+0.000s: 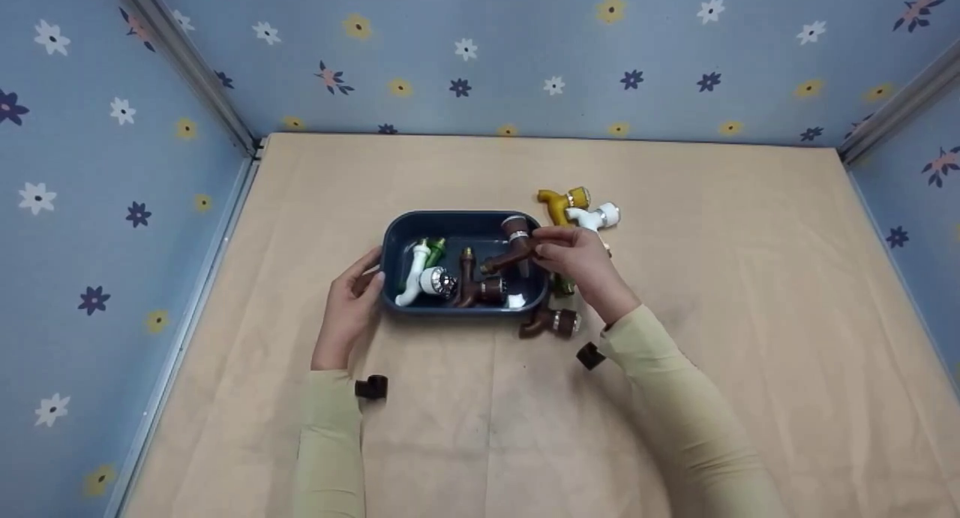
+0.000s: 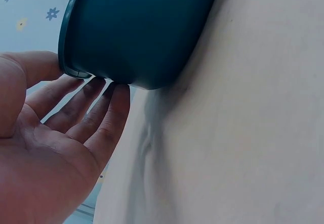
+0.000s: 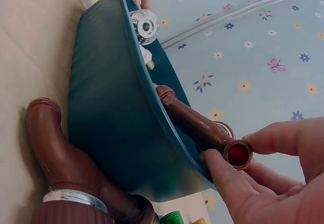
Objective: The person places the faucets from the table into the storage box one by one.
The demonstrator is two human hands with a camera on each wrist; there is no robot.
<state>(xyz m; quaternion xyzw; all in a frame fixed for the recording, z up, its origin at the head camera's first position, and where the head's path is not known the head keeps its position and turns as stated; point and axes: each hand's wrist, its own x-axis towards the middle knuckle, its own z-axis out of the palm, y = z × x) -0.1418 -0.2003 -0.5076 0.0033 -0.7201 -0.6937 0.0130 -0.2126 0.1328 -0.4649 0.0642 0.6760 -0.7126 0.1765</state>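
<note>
A dark blue tub [image 1: 450,312] stands mid-table. My left hand [image 1: 346,308] holds its left end, thumb at the rim and fingers against the outer wall [image 2: 126,31]. Over the tub's right end, my right hand [image 1: 583,264] pinches a brown tap [image 1: 516,239] by its spout end, between thumb and fingers. The held tap [image 3: 195,118] slants across the rim, threaded end pointing into the tub. Inside the tub lie a white tap [image 1: 412,278], a green tap [image 1: 435,254] partly behind it, another brown tap [image 1: 466,287] and a white part [image 1: 516,300].
Just outside the tub's front right corner lies a brown tap [image 1: 538,324]. A green tap [image 1: 564,286] is partly hidden beneath my right hand. Beyond that hand are a yellow tap [image 1: 556,201] and a white tap [image 1: 598,216]. Flower-patterned panels [image 1: 510,52] enclose the table.
</note>
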